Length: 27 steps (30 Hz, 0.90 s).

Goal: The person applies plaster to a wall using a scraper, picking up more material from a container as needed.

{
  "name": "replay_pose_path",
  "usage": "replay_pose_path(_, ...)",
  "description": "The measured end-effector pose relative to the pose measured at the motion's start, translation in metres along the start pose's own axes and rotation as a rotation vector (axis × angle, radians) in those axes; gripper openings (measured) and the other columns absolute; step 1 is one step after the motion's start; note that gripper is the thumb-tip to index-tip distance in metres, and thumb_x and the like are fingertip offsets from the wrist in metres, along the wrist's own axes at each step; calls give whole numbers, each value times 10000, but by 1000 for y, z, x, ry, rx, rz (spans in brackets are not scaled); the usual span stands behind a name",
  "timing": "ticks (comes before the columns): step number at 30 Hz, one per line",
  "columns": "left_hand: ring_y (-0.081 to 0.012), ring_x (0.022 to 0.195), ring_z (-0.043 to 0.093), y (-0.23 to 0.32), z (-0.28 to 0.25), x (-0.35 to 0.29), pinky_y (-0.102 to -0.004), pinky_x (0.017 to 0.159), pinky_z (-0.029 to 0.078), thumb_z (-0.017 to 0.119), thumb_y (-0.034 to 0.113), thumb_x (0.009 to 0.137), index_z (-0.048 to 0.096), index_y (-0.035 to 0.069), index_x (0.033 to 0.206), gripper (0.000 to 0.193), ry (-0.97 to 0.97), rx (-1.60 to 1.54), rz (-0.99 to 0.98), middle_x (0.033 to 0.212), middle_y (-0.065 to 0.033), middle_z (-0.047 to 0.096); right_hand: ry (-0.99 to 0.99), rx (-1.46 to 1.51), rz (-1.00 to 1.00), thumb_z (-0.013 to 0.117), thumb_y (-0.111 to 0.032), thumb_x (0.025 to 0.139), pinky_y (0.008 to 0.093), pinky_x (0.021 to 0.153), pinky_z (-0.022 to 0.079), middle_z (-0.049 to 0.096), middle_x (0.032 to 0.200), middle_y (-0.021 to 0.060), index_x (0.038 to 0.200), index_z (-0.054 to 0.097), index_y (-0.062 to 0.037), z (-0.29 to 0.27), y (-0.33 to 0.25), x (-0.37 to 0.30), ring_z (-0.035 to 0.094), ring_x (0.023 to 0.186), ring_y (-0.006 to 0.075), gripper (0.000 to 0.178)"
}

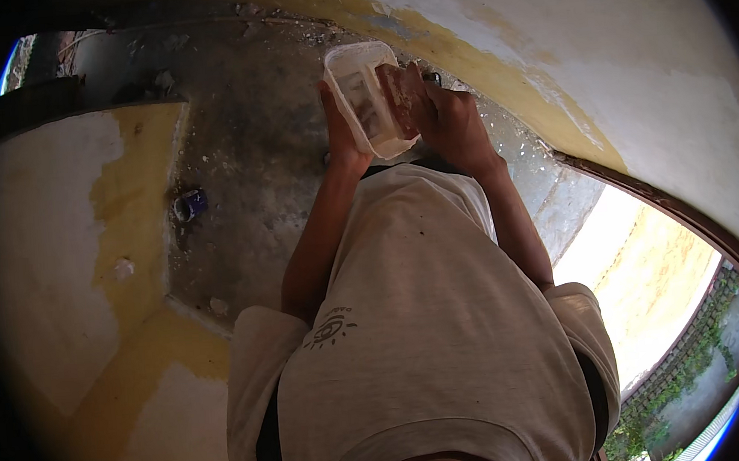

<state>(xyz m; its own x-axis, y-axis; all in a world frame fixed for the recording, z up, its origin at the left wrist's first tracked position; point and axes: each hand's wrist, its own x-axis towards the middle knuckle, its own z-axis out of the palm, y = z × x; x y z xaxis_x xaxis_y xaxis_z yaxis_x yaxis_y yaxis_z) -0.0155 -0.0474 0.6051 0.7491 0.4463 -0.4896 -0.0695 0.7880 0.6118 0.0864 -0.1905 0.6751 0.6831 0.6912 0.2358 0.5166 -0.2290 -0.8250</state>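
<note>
Clasps white tub (395,149) in left fingers (329,105), seemingly for steadiness; pinches brown flat piece (396,96) in right fingers (445,104), overlapping rim.

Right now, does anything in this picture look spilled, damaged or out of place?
Yes. Pale flecks litter the grey floor, like fallen debris. The left wall looks damaged or unfinished: its yellow and white patches meet raggedly. A blue container sits apart near that wall; I cannot tell if it is tipped.
</note>
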Motion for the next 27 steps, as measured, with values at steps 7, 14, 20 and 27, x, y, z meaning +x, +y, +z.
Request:
replay_pose_path(7, -280, 1303, 531, 3, 9, -4, -462, 1062, 483, 299, 806, 948, 368, 139, 1524, 883, 9, 10, -65, 1437, -121, 487, 86, 22, 63, 628, -70, 908, 433, 582, 477, 597, 684, 242, 873, 621, 68, 0, 7, 13, 547, 587, 420, 143)
replay_pose_path(14, -275, 1285, 548, -1, -2, 3, -465, 1043, 504, 311, 833, 923, 352, 151, 1530, 915, 51, 83, -123, 1412, -141, 501, 16, -19, -89, 636, -57, 901, 402, 577, 472, 588, 691, 228, 871, 621, 61, 9, 18, 10, 556, 594, 393, 123)
replay_pose_path(20, -269, 1255, 574, 6, 2, 0, -449, 1030, 519, 313, 816, 936, 360, 149, 1523, 890, 10, 44, -114, 1377, -141, 535, 39, 1, 232, 639, -75, 905, 412, 598, 479, 593, 702, 235, 876, 614, 59, -4, 13, 14, 560, 620, 415, 139)
replay_pose_path(27, -267, 1267, 571, 5, 4, 6, -451, 1034, 518, 347, 764, 968, 367, 137, 1514, 832, -19, -26, -119, 1401, -121, 531, 21, -9, 146, 645, -89, 912, 417, 594, 472, 570, 664, 209, 888, 616, 47, -2, 25, 17, 525, 580, 381, 141)
